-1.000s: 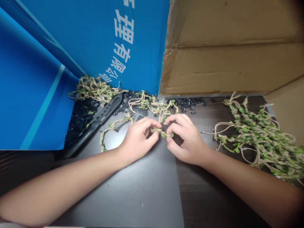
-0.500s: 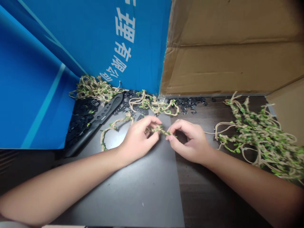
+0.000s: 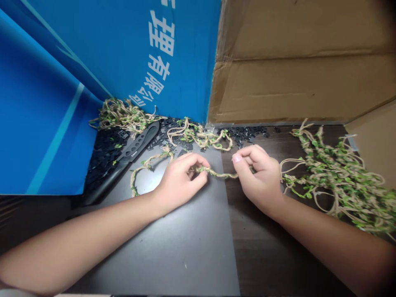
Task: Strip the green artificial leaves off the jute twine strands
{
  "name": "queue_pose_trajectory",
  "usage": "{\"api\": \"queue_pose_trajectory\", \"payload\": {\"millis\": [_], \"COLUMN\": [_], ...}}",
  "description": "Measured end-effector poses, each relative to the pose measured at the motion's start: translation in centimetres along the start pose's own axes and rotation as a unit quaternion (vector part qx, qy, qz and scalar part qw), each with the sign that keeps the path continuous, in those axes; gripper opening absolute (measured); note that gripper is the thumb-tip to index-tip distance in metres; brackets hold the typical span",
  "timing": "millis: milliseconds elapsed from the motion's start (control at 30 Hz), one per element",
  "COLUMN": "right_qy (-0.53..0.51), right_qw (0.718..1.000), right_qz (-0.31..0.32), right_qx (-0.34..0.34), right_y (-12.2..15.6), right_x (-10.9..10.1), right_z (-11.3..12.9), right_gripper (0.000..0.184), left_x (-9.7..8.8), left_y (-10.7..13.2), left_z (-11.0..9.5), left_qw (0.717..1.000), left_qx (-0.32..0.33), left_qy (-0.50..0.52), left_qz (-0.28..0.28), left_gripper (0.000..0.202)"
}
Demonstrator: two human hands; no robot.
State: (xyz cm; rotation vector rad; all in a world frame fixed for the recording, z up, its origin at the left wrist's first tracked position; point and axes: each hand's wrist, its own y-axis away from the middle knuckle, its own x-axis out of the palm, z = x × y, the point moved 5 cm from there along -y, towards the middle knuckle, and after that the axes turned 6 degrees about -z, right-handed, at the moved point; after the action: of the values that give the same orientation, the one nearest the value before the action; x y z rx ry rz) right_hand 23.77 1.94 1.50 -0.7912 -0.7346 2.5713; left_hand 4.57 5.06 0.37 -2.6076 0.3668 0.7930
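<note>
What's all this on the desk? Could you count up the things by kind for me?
Hands: 2 (left hand, right hand)
Leafy jute vines: 4 (left clump, centre tangle, strand between the hands, right bunch)
Black perforated bar: 1
Total: 7, leaving out the countless tiny black pieces

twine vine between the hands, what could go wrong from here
The twine vine runs fairly straight between the left hand and right hand, so a harder tug might strip its small leaves. The right hand is close to the heap of vines, so the strand could snag there. Its looped end lies near the black plastic bits and might scatter them if dragged.
</note>
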Motion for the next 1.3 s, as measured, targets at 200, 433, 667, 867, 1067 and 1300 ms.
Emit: {"api": "queue_pose_trajectory", "payload": {"millis": [200, 433, 667, 867, 1067, 1300], "right_qy": [-0.020, -0.104, -0.102, -0.071, 0.089, 0.045], "right_qw": [0.994, 0.978, 0.974, 0.977, 0.995, 0.976], "right_qz": [-0.049, -0.084, -0.101, -0.093, -0.026, 0.084], "right_qx": [0.092, 0.157, 0.174, 0.179, 0.037, -0.194], "right_y": [0.2, -0.2, -0.7, -0.8, -1.1, 1.2], "right_x": [0.0, -0.1, -0.2, -0.2, 0.2, 1.0], "right_z": [-1.6, -2.7, -2.9, -3.5, -2.2, 2.2], "right_gripper": [0.020, 0.019, 0.018, 0.017, 0.014, 0.032], "left_x": [0.3, 0.5, 0.3, 0.1, 0.2, 0.4], "left_y": [0.2, 0.3, 0.3, 0.4, 0.3, 0.2], "left_z": [-0.1, -0.5, -0.5, -0.5, -0.5, -0.5], "left_qw": [0.999, 0.995, 0.998, 0.999, 0.999, 0.998], "left_qx": [0.015, 0.080, 0.046, 0.028, 0.023, 0.050], "left_qy": [-0.012, -0.032, -0.028, -0.002, -0.004, -0.015], "left_qz": [0.034, 0.059, 0.043, 0.041, 0.043, 0.040], "left_gripper": [0.017, 0.030, 0.023, 0.025, 0.022, 0.019]}}
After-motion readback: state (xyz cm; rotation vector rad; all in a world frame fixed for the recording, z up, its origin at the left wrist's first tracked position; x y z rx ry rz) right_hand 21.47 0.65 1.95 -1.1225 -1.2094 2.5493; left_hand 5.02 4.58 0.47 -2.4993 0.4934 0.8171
